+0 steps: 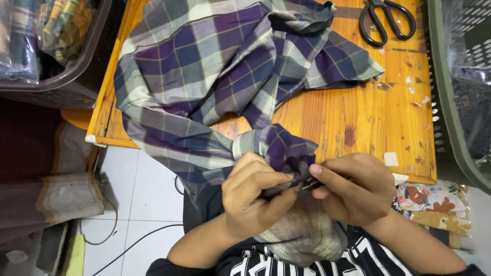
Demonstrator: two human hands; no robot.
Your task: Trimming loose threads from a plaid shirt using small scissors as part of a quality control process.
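Left hand (253, 197), right hand (353, 189) pinching plaid shirt (215, 71) hem off table edge (353, 176)

The shirt (215, 66) lies on the table (358, 122), scissors (386, 20) behind it to the right, baskets (61, 76) on both sides

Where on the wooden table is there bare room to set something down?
Bare wood on the orange wooden table lies right of the purple plaid cloth, below the black scissors and beside the green basket. Crowded: the cloth-covered left half, near both hands.
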